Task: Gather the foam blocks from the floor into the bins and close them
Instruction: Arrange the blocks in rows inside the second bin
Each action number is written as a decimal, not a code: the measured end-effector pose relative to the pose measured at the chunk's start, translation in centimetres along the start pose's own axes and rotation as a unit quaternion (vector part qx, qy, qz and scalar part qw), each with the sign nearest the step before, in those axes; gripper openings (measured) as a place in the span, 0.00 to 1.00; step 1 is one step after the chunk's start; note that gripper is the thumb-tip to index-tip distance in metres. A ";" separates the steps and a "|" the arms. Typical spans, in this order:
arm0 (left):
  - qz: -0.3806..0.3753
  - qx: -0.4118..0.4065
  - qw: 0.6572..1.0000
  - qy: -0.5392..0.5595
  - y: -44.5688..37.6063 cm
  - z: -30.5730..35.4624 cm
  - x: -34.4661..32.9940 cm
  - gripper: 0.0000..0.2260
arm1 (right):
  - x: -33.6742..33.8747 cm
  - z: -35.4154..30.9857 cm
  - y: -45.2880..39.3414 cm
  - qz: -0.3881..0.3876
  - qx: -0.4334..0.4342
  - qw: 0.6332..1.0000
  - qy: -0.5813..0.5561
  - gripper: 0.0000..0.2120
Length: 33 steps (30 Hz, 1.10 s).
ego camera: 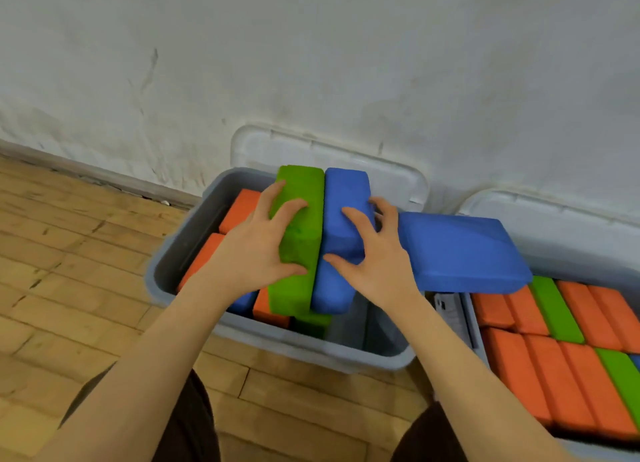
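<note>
Above a grey bin (277, 340) I hold two foam blocks on edge, side by side. My left hand (256, 243) grips the green block (298, 253); my right hand (377, 257) grips the blue block (341, 215) touching it. Orange blocks (239, 208) and other blocks lie inside this bin beneath them. Another blue block (457, 250) lies flat across the gap, resting on the rims of both bins. The second grey bin (568, 250) at the right is packed with orange and green blocks (554, 368).
Both bins' pale lids (311, 153) stand open, leaning against the white wall (311, 46). Wooden parquet floor (69, 253) spreads to the left and in front. My dark-clothed knees (194, 423) are at the bottom edge.
</note>
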<state>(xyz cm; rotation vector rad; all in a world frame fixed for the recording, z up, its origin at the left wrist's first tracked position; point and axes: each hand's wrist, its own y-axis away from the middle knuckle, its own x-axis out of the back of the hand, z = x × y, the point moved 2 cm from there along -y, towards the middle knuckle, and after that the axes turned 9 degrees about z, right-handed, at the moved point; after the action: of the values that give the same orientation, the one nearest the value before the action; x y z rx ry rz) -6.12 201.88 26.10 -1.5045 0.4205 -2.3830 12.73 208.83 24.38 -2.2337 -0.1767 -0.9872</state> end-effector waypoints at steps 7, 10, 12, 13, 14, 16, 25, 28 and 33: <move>-0.005 -0.046 0.999 0.021 -1.4 -0.4 0.1 0.44 | 0.5 -0.5 -0.9 -0.055 -0.034 0.998 0.007 0.36; 0.040 -0.113 0.993 -0.002 -2.9 -0.5 0.3 0.44 | 0.8 -0.7 -1.6 -0.002 -0.032 0.999 -0.012 0.36; 0.064 -0.152 0.986 -0.016 -4.5 -0.8 0.2 0.45 | 0.8 -0.7 -2.1 0.042 -0.034 0.998 -0.015 0.35; 0.077 -0.168 0.983 -0.016 -5.2 -0.9 0.1 0.45 | 0.7 -0.5 -2.4 0.057 -0.039 0.998 -0.011 0.35; 0.087 -0.183 0.979 -0.013 -5.9 -1.0 -0.2 0.45 | 0.7 -0.4 -2.6 0.067 -0.044 0.997 -0.009 0.35; 0.100 -0.206 0.973 0.005 -6.9 -1.2 -0.9 0.44 | 0.9 0.0 -3.0 0.084 -0.051 0.995 -0.008 0.34; 0.088 -0.188 0.965 0.159 -10.7 -1.0 -5.7 0.40 | 1.7 3.5 -4.5 0.093 -0.040 0.993 0.060 0.33; 0.088 -0.159 0.967 0.179 -10.7 -1.6 -7.9 0.39 | 1.0 5.1 -4.3 0.083 0.006 0.992 0.100 0.32; 0.082 -0.113 0.974 0.180 -10.8 -2.7 -10.0 0.40 | -0.2 7.0 -4.7 0.072 0.040 0.984 0.159 0.28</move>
<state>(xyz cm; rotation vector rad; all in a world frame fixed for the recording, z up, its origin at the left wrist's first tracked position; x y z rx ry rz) -5.42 215.98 21.01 -1.0620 0.8877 -2.5397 14.98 216.89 23.38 -1.9543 0.0844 -1.2169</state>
